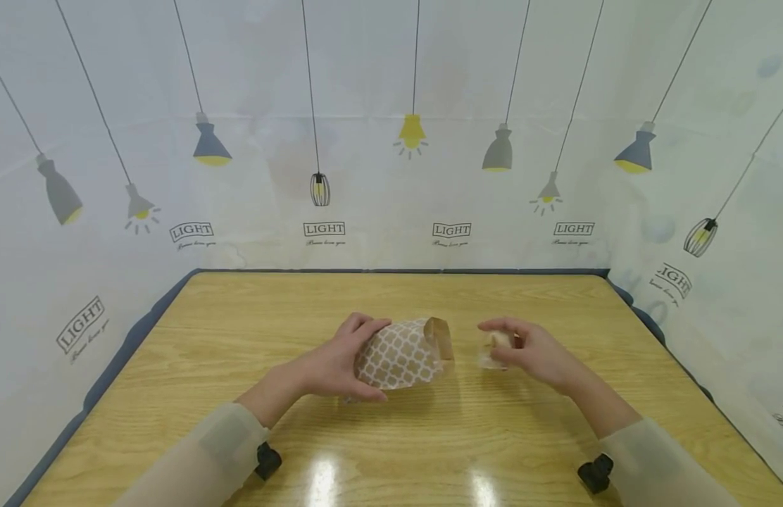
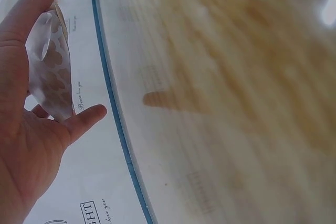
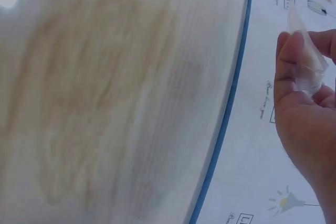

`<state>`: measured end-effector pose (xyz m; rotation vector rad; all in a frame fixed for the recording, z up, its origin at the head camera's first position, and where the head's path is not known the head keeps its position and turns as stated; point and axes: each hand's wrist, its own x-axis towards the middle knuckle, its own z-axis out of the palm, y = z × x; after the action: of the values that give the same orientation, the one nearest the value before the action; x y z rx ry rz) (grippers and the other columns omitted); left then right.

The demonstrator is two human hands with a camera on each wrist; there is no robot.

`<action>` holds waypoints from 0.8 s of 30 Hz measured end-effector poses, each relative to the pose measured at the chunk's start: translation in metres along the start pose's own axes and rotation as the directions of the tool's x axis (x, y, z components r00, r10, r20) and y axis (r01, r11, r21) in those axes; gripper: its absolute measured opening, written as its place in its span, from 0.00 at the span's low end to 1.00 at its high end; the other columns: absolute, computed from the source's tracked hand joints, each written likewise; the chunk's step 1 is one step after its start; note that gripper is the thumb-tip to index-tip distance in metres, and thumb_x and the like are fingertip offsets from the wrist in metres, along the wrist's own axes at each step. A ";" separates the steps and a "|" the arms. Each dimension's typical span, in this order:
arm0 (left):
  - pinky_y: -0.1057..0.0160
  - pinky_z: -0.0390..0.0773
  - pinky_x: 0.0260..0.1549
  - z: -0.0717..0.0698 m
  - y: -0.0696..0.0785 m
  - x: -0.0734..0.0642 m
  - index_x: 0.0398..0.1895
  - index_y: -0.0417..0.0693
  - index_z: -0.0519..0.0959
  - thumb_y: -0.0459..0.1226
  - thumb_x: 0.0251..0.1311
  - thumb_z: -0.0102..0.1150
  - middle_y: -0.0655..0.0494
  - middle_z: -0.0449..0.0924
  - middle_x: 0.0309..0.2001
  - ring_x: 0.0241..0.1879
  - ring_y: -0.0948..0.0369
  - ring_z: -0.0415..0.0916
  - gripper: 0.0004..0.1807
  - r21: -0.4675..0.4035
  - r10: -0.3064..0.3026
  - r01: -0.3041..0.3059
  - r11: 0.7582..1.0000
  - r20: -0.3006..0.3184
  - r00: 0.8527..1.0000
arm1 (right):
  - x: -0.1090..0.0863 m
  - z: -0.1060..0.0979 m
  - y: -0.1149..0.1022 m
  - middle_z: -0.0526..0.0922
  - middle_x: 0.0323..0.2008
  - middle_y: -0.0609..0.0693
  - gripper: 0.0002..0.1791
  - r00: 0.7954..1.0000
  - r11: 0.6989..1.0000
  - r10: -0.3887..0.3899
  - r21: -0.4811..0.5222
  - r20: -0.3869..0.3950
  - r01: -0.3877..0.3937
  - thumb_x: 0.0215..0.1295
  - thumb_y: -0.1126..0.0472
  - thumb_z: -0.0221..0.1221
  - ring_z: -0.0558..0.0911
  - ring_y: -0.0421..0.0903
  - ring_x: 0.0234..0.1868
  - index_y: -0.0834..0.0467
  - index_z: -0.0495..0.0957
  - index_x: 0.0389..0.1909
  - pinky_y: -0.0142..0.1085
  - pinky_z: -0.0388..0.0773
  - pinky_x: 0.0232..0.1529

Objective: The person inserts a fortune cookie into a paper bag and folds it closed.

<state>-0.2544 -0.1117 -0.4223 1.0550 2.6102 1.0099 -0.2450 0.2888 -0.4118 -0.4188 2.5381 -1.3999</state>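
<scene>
Near the middle of the table, my left hand [image 1: 336, 362] holds a brown paper bag [image 1: 398, 355] with a white lattice print, thumb and fingers spread on either side. The bag lies on its side with its open mouth toward the right. To the right of that mouth, my right hand [image 1: 536, 352] pinches a small clear plastic packet [image 1: 493, 358] with something pale inside. In the right wrist view the packet [image 3: 310, 74] shows between thumb and fingers. A part of the patterned bag [image 2: 55, 72] appears behind the left hand in the left wrist view.
The wooden table [image 1: 239, 303] has a dark blue edge strip [image 1: 404, 270] at the back and sides. A white cloth wall [image 1: 366, 63] printed with hanging lamps surrounds it. Black wrist mounts [image 1: 267, 461] sit under both sleeves.
</scene>
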 end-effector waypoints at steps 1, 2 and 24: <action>0.41 0.75 0.70 0.000 0.000 0.000 0.89 0.57 0.54 0.51 0.50 0.89 0.46 0.59 0.73 0.70 0.51 0.63 0.67 -0.002 -0.001 0.001 1.000 0.000 1.000 | -0.002 0.001 -0.002 0.79 0.56 0.62 0.29 1.000 1.000 -0.003 -0.006 -0.004 0.003 0.79 0.58 0.65 0.73 0.43 0.35 0.54 0.75 0.77 0.37 0.82 0.35; 0.41 0.75 0.70 0.000 0.000 0.000 0.89 0.57 0.54 0.51 0.50 0.89 0.46 0.59 0.74 0.70 0.51 0.63 0.67 -0.002 0.000 0.000 1.000 -0.001 1.000 | -0.005 0.001 -0.004 0.79 0.59 0.62 0.29 1.000 1.000 -0.005 -0.009 -0.006 0.005 0.79 0.57 0.65 0.72 0.43 0.34 0.52 0.75 0.77 0.37 0.81 0.35; 0.41 0.75 0.71 -0.003 -0.001 -0.003 0.89 0.56 0.54 0.51 0.50 0.89 0.45 0.58 0.74 0.70 0.50 0.63 0.67 -0.003 -0.015 0.015 1.000 -0.001 1.000 | -0.027 0.008 -0.032 0.68 0.70 0.68 0.35 0.994 0.957 -0.090 0.283 0.055 0.071 0.78 0.66 0.65 0.86 0.41 0.56 0.65 0.59 0.78 0.37 0.88 0.53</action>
<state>-0.2537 -0.1157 -0.4215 1.0334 2.6121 1.0118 -0.2120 0.2753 -0.3876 -0.5111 2.2460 -1.7134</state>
